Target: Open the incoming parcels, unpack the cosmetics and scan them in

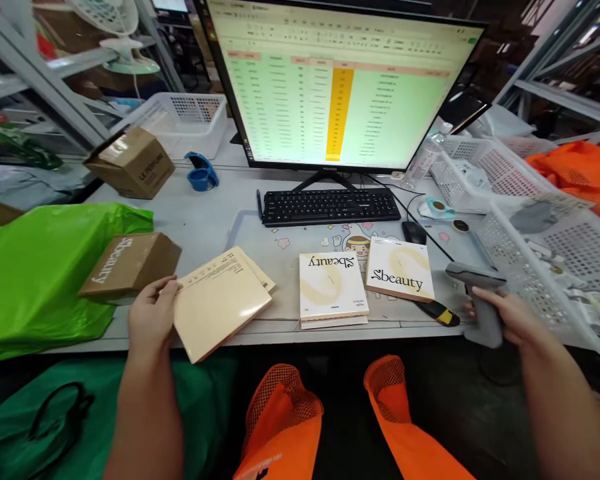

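Observation:
My left hand (156, 308) pinches the left edge of a flat cream box (220, 310) with small print along its top, tilted over the table's front edge. Another cream box (257, 272) shows partly behind it. In my right hand (513, 313) is a grey barcode scanner (484, 308), held by its handle at the front right of the table. White boxes marked "beauty" lie between my hands: a small stack (331, 287) in the middle and a single box (401, 269) to its right. A black-and-yellow cutter (441, 313) lies partly under that single box.
A monitor (290, 100) stands behind a keyboard (330, 207) and a mouse (414, 232). Brown cartons (130, 267) and a green bag (40, 267) lie at left. White baskets (545, 267) line the right; a blue tape dispenser (201, 173) stands at back left.

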### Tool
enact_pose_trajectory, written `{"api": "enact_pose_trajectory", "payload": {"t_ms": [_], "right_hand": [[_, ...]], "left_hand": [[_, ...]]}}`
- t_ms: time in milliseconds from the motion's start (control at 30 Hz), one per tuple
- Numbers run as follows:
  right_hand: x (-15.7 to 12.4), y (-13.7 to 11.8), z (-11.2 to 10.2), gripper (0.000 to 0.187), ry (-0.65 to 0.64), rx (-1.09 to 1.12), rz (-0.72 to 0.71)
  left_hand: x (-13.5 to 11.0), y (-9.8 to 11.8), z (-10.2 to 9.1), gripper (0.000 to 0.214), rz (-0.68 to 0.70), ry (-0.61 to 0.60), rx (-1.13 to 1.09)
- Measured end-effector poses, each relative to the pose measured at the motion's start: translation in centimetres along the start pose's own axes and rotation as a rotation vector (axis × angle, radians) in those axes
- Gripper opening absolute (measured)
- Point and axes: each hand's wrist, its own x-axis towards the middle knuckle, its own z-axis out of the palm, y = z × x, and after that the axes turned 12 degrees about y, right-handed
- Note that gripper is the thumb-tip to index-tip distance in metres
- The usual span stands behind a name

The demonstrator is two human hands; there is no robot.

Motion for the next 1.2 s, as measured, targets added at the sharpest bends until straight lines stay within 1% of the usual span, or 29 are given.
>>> {"api": "enact_pose_trajectory", "payload": {"t_ms": [67, 133, 167, 200, 233, 267, 300, 333, 367, 400, 433, 467, 500, 533, 600, 667, 733, 800, 833, 900, 967, 1033, 1100, 1200], "right_hand": [[1.9, -0.1, -0.9, 0.034, 0.091, -0.165, -0.1], [2.6, -0.6, -1.5, 0.033, 0.229, -0.323, -0.167], [2.4, -1.1, -1.3, 0.032, 0.323, -0.396, -0.218], [2.0, -2.0, -0.6, 0.031, 0.412, -0.464, -0.301], [1.5, -3.1, 0.8, 0.03, 0.463, -0.534, -0.425], [1.1, -4.6, 2.9, 0.031, 0.477, -0.612, -0.583], [0.8, -6.3, 5.7, 0.033, 0.421, -0.652, -0.74], [0.9, -8.2, 9.0, 0.035, 0.236, -0.655, -0.859], [1.2, -10.2, 12.5, 0.036, 0.063, -0.675, -0.927], [1.8, -12.0, 16.0, 0.038, -0.044, -0.713, -0.968], [2.6, -13.5, 19.2, 0.041, -0.074, -0.748, -1.013], [3.5, -14.8, 22.0, 0.044, -0.085, -0.77, -1.025], [4.4, -15.8, 24.3, 0.047, -0.08, -0.794, -1.033], [5.2, -16.5, 25.9, 0.048, -0.073, -0.808, -1.036], [6.5, -17.3, 27.9, 0.046, -0.046, -0.815, -1.054], [7.3, -17.7, 28.9, 0.046, 0.018, -0.785, -1.088], [7.5, -18.1, 29.9, 0.048, 0.072, -0.744, -1.116], [7.5, -18.7, 31.0, 0.049, 0.043, -0.745, -1.111], [7.4, -19.0, 31.5, 0.05, 0.006, -0.768, -1.09], [7.2, -19.1, 31.9, 0.051, -0.055, -0.83, -1.039], [6.9, -18.5, 31.4, 0.053, -0.05, -0.856, -1.019], [6.4, -17.3, 29.9, 0.054, -0.022, -0.845, -1.031], [6.0, -15.8, 28.2, 0.051, -0.039, -0.843, -1.027], [5.7, -14.2, 26.3, 0.048, -0.083, -0.852, -1.017]], "left_hand": [[-1.0, -1.0, 0.0, 0.036, 0.005, -0.015, -0.025], [-2.1, -1.8, -0.5, 0.053, 0.007, -0.085, -0.044], [-2.6, -2.1, -0.8, 0.064, 0.011, -0.128, -0.05], [-3.0, -2.3, -1.1, 0.072, 0.014, -0.163, -0.053], [-3.3, -2.3, -1.4, 0.076, 0.013, -0.182, -0.051], [-3.5, -2.3, -1.6, 0.076, 0.007, -0.185, -0.049], [-3.6, -2.2, -1.7, 0.074, -0.002, -0.179, -0.047], [-3.7, -2.1, -1.6, 0.071, -0.013, -0.168, -0.043], [-3.6, -2.0, -1.5, 0.069, -0.022, -0.16, -0.04], [-3.5, -2.0, -1.4, 0.067, -0.025, -0.153, -0.044], [-3.4, -1.9, -1.2, 0.066, -0.021, -0.15, -0.055], [-3.3, -2.0, -1.1, 0.066, -0.02, -0.154, -0.069], [-3.1, -2.0, -1.0, 0.065, -0.024, -0.161, -0.077], [-3.0, -2.1, -0.9, 0.064, -0.032, -0.166, -0.08], [-2.9, -2.3, -0.9, 0.061, -0.057, -0.17, -0.088], [-3.0, -2.4, -0.9, 0.059, -0.081, -0.154, -0.098], [-3.2, -2.1, -0.9, 0.063, -0.098, -0.132, -0.111], [-3.4, -1.7, -0.9, 0.075, -0.136, -0.11, -0.098], [-3.6, -1.4, -0.9, 0.082, -0.156, -0.105, -0.087], [-3.8, -0.8, -0.7, 0.089, -0.185, -0.098, -0.065], [-4.0, -0.3, -0.5, 0.094, -0.195, -0.063, -0.072], [-4.1, 0.1, -0.2, 0.106, -0.222, -0.009, -0.092], [-4.1, 0.3, 0.1, 0.116, -0.253, 0.026, -0.112], [-4.0, 0.2, 0.3, 0.116, -0.254, 0.039, -0.125]]}}
